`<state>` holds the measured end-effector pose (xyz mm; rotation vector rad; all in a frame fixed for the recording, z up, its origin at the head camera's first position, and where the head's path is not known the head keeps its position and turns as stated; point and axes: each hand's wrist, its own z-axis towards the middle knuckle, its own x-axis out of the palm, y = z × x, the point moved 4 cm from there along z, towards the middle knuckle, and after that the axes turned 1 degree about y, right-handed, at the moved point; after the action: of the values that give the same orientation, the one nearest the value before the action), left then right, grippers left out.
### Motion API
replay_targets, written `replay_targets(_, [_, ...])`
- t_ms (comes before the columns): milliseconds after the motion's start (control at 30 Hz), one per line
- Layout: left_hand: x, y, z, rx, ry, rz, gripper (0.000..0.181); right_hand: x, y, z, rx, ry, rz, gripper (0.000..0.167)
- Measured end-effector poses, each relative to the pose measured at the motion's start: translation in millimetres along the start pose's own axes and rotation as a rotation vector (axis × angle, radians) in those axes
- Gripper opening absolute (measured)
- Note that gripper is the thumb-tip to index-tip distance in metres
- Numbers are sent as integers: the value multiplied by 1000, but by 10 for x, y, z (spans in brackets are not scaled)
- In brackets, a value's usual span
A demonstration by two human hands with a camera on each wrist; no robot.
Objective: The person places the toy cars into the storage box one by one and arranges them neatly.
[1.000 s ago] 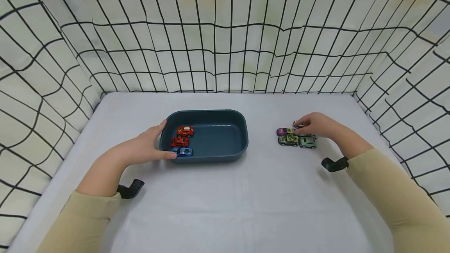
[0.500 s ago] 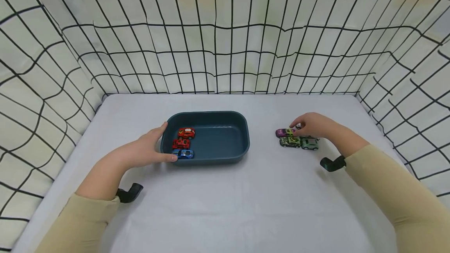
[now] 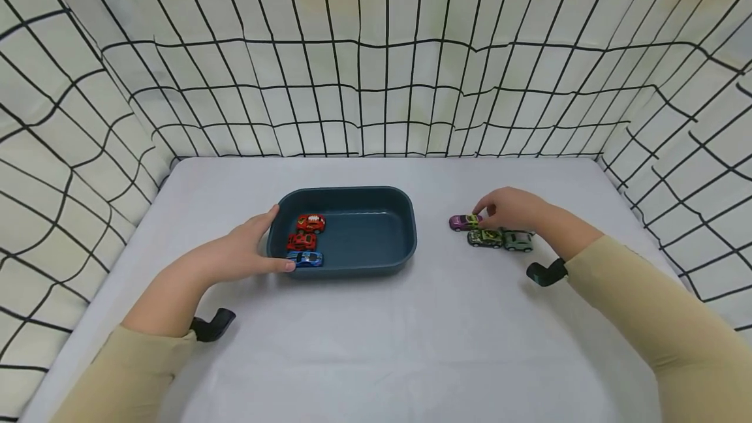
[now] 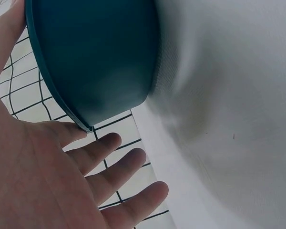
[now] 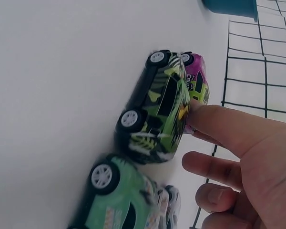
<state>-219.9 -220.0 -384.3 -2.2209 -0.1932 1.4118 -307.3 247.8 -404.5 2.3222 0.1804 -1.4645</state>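
Observation:
My left hand [image 3: 243, 247] spans the left end of a dark teal tray [image 3: 376, 266], thumb on the near rim and index finger at the far corner. In the left wrist view its other fingers [image 4: 119, 176] stick out straight beside the tray wall. Inside the tray lie two red toy cars [image 3: 311, 222] and a blue toy car [image 3: 305, 258]. My right hand [image 3: 514, 207] pinches a purple and yellow toy car [image 3: 464, 222] between thumb and index finger. Just nearer stand a camouflage toy car [image 3: 484, 238] and a pale green toy car [image 3: 517, 240].
White toy cars [image 5: 169, 205] show partly behind the green one in the right wrist view. A white cloth covers the table [image 3: 376, 344]. Walls with a black grid [image 3: 376, 70] enclose the back and sides. Each wrist carries a black camera mount [image 3: 546, 273].
The purple toy car has moved left with my right hand, away from the other cars. My left hand stays at the tray, which has hardly moved.

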Motion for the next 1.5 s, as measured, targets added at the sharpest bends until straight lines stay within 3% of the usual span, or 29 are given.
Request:
replay_targets(867, [13,-2,7,-3,6,1,129,94,310,195,-79,-17,-29,41])
replay_targets(1000, [2,-4,5,-2,2,1,129,44,338,171,-97,-40,-39,40])
replay_targets(1267, [-5,-12,6,7,1,-6,129,-200,369,69,-109,-168,75,38])
replay_targets(1500, [-6,-12,4,8,0,-7,127,-401,578,2,-158,-207,124,37])
